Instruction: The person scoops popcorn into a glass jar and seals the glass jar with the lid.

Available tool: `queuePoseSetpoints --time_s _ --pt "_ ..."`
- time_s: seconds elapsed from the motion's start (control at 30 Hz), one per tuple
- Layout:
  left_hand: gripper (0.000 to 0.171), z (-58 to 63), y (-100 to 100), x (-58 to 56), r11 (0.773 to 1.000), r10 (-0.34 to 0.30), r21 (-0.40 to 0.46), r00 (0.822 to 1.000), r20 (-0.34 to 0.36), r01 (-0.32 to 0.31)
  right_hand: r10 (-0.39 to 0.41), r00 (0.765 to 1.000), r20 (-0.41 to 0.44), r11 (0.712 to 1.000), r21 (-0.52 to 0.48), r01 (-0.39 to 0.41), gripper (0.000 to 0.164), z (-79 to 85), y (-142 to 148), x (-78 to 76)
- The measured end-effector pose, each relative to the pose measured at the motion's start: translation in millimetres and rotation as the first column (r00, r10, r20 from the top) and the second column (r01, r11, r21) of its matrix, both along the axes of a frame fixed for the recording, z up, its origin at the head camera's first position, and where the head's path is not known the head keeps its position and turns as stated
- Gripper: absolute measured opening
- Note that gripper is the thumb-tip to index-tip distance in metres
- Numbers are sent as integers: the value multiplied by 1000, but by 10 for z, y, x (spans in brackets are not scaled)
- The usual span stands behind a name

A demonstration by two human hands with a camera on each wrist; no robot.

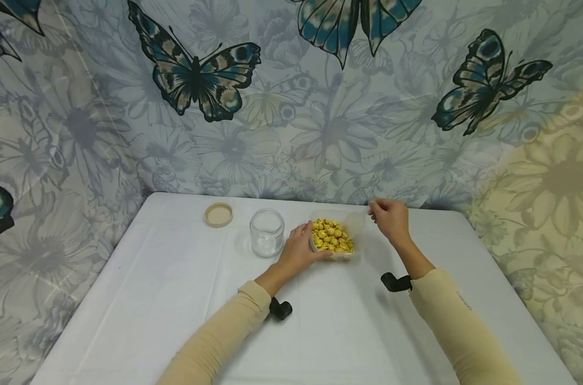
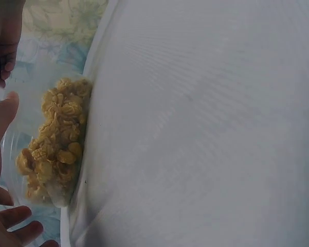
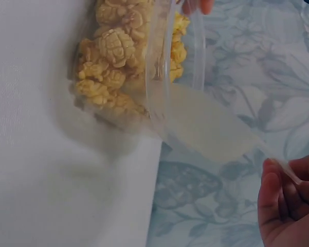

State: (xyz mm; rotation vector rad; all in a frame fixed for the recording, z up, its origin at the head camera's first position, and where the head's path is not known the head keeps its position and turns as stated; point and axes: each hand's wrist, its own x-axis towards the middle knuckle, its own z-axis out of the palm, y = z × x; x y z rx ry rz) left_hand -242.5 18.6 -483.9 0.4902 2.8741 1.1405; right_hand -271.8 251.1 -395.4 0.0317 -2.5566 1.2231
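Note:
A clear plastic container (image 1: 341,258) full of yellow caramel popcorn (image 1: 332,235) stands toward the back of the table. My left hand (image 1: 298,248) holds its left side, thumb at the front and fingers round the far side. At the container's right, my right hand (image 1: 391,218) pinches the thin handle of a translucent white scoop (image 3: 211,123). The scoop's broad head reaches over the rim, its tip at the popcorn (image 3: 115,56) in the right wrist view. In the left wrist view, the popcorn (image 2: 56,139) shows through the container wall, beside my left thumb (image 2: 5,113).
Left of the container stands a clear glass jar (image 1: 267,233) without a lid. Farther left lies a round beige lid (image 1: 218,215). A white cloth covers the table (image 1: 176,299), and a butterfly-patterned wall (image 1: 281,144) rises right behind its back edge.

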Motion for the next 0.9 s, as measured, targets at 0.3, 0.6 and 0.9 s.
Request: queuePoseSetpoints --time_s 0.3,0.6,0.9 --pt "105 19 -74 -14 999 -51 6 998 41 50 -3 969 248 985 -167 46 33 14 38 -61" --pt "100 32 -90 14 997 -67 37 997 42 65 59 912 406 949 -306 76 36 -65 90 -107" --pt "99 34 -70 -10 995 -70 80 997 42 67 64 898 436 873 -461 161 38 -230 93 -41"
